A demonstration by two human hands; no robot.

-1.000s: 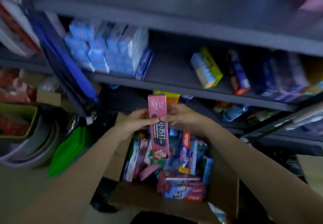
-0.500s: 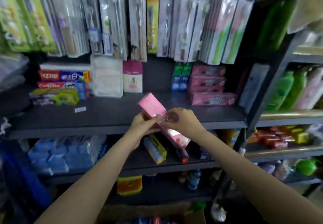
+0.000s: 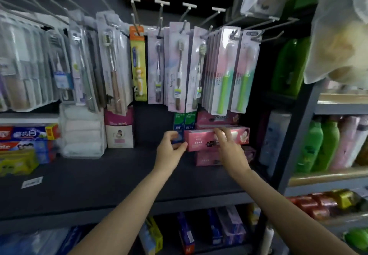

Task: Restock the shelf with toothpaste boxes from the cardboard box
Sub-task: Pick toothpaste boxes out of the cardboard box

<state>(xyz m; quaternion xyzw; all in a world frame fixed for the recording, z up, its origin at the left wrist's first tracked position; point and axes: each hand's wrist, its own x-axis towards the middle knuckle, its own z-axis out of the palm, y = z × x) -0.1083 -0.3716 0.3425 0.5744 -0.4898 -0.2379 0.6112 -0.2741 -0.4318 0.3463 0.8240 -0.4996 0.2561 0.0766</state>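
Since half a second ago: pink toothpaste box [image 3: 216, 138] carried from mid-air in front of the shelf edge to the pink stack at the back right of the shelf [image 3: 123, 177]; now lying flat on top of that stack, long face forward. Camera raised as well, so more of the hanging toothbrush packs [image 3: 177, 65] in view and none of the cardboard box.

Progress, as a judgement:
- One pink box delivered to its stack, or nearly so; final seating not confirmed.
- Stack now several boxes high, just right of two upright green toothpaste boxes [image 3: 184, 122].
- Wide bare stretch of shelf to the left and in front, suggesting plenty of stock yet to place.
- Remaining quantity in the carton not visible from here.

Hands:
- Left hand [image 3: 169, 151]: fingers [image 3: 172, 135] curled, thumb touching or nearly touching the left end of the pink box. Whether pinching that end or merely steadying it cannot be told; a dark blue item sits behind the fingers.
- Right hand [image 3: 231, 149]: fingers [image 3: 223, 133] extended and slightly spread, tips laid on the top front edge of the pink box, pressing or guiding rather than gripping.

Elsewhere: red, blue and yellow toothpaste boxes [image 3: 25, 145] stacked at the far left of the same shelf.
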